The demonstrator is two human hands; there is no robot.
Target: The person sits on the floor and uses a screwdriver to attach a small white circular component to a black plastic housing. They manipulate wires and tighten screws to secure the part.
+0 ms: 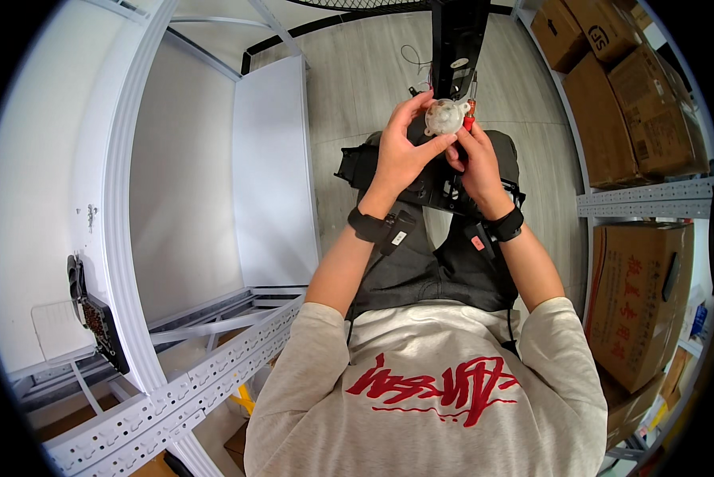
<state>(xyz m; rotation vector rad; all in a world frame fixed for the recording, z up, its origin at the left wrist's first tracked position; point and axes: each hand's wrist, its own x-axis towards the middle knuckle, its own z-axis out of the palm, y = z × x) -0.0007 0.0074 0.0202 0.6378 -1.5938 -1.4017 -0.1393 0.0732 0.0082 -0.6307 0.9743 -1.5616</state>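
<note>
Held a clear, round plastic casing (446,117) with small side tabs up above the lap, pinched between the fingers and thumb of the left hand (403,151). Closed the right hand (479,163) around a red-handled screwdriver (469,121), just beside the casing. Made out only whitish shapes inside the casing, too blurred to name. Had a black assembly (428,193) across the lap below both hands, and a long black frame (455,48) beyond them. Had stacked brown cardboard boxes (599,119) to the right on pale metal shelving (647,197), contents hidden, and a larger cardboard box (635,294) below. Had a grey, wood-patterned floor (357,111) beneath, a white panel (269,175) to the left, and farther left a white surface (47,175) with small metal pieces (91,216) and a black part (104,334). Wore black wristbands (367,225) near small labels, white on the left and reddish on the right, and a pale grey shirt (428,449) with bold red lettering (436,387). Noted red printed characters on the larger box and dark markings on those above.
</note>
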